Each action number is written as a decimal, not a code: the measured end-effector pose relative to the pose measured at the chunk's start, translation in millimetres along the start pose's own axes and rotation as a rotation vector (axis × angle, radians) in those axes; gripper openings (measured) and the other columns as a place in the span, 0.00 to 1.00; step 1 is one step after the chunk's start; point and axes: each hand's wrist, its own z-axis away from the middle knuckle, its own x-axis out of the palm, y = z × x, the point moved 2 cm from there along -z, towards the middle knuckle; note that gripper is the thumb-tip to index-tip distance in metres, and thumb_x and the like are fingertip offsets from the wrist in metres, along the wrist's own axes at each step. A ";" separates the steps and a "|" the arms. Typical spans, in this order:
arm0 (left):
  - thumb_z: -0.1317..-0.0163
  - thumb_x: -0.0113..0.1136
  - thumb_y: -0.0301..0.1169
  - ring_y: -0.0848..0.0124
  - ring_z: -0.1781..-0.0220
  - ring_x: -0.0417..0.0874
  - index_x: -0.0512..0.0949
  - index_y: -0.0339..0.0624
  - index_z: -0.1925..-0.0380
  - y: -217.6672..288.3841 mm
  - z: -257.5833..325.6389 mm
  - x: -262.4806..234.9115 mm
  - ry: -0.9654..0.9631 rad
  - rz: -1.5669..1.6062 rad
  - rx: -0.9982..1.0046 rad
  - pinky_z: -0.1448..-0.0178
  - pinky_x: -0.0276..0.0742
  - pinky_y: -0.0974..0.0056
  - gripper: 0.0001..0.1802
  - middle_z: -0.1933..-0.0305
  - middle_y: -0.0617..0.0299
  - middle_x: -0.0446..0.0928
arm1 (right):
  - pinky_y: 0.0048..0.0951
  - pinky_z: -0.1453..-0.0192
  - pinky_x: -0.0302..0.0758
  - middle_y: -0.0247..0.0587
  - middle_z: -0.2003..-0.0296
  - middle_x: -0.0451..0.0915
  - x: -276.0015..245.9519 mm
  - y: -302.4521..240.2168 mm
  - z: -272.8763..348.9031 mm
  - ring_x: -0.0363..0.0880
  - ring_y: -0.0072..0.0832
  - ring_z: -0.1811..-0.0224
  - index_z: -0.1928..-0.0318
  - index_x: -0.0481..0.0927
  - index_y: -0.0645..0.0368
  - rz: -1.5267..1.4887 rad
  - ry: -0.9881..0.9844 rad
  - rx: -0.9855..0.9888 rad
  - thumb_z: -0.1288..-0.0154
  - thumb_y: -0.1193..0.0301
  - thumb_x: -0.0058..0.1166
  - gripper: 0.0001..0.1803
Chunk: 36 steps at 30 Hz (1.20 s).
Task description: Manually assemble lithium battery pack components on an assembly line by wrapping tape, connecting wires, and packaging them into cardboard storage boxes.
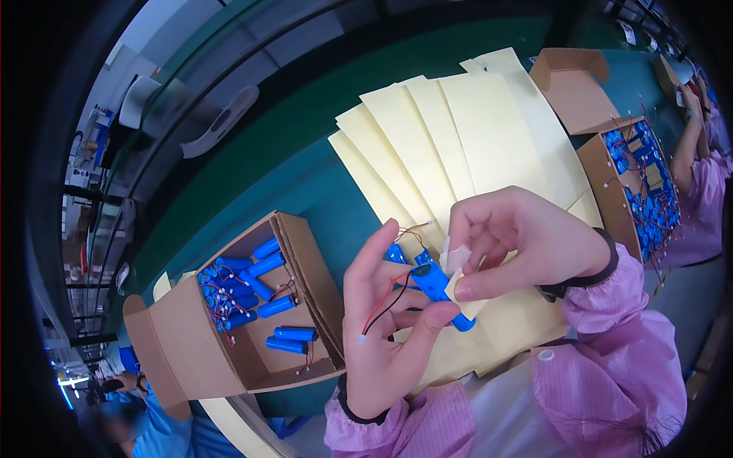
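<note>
In my left hand (382,365) is a blue battery pack (432,281), with the thumb pressed on its lower end and the fingers behind it. Its red and black wires end in a small white connector (362,338) hanging over the palm. My right hand (527,237) pinches a small pale piece (456,259), perhaps paper or tape, against the pack's upper side. A pale yellow piece also shows under the right thumb. Just beyond the fingers another blue pack (395,253) with thin wires is partly hidden.
Pale yellow sheets (489,122) fan out on the green table (305,183). An open cardboard box (252,372) at left holds several blue packs. Another cardboard box (608,169) at far right is full of wired packs, beside a co-worker's arm (685,156). A person in blue (172,435) is at lower left.
</note>
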 end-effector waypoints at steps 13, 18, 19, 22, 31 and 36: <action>0.24 0.44 0.28 0.66 0.49 0.80 0.36 0.38 0.24 -7.0 -6.2 8.6 0.037 0.311 0.112 0.43 0.77 0.61 0.37 0.48 0.49 0.75 | 0.32 0.70 0.76 0.40 0.77 0.76 23.0 6.0 -3.6 0.81 0.36 0.76 0.42 0.59 0.56 0.594 0.206 -0.343 0.47 0.72 0.71 0.37; 0.22 0.40 0.41 0.74 0.66 0.74 0.64 0.27 0.35 -0.1 -7.0 4.8 0.271 0.128 0.062 0.61 0.73 0.71 0.28 0.60 0.60 0.73 | 0.33 0.62 0.80 0.39 0.69 0.79 19.4 -18.5 30.0 0.84 0.38 0.66 0.37 0.68 0.53 0.983 0.289 -0.041 0.48 0.71 0.71 0.38; 0.22 0.40 0.41 0.74 0.66 0.74 0.64 0.27 0.35 -1.5 -5.1 3.8 0.267 0.138 0.062 0.61 0.73 0.71 0.28 0.60 0.60 0.73 | 0.33 0.62 0.80 0.39 0.69 0.79 14.3 -22.8 46.2 0.84 0.38 0.66 0.37 0.68 0.53 0.990 0.293 -0.034 0.48 0.71 0.71 0.38; 0.21 0.35 0.48 0.79 0.80 0.59 0.75 0.35 0.61 2.9 -2.5 14.1 0.351 0.246 -0.071 0.76 0.55 0.71 0.27 0.79 0.67 0.62 | 0.39 0.65 0.77 0.39 0.69 0.80 -1.3 -27.9 87.4 0.82 0.42 0.69 0.47 0.78 0.53 1.172 0.410 -0.170 0.49 0.74 0.67 0.25; 0.35 0.46 0.64 0.62 0.81 0.69 0.73 0.36 0.64 4.1 12.9 38.1 -0.284 -0.358 0.075 0.75 0.64 0.62 0.36 0.77 0.59 0.68 | 0.37 0.56 0.77 0.37 0.61 0.79 -32.0 31.9 114.5 0.81 0.36 0.58 0.59 0.84 0.56 1.335 0.536 0.080 0.51 0.75 0.68 0.15; 0.42 0.69 0.39 0.52 0.49 0.79 0.69 0.30 0.53 -33.6 28.1 85.7 -0.761 -0.808 0.051 0.48 0.77 0.59 0.27 0.51 0.50 0.75 | 0.38 0.56 0.76 0.36 0.63 0.77 -34.8 35.4 108.7 0.79 0.36 0.57 0.65 0.83 0.57 1.319 0.524 0.008 0.51 0.75 0.67 0.11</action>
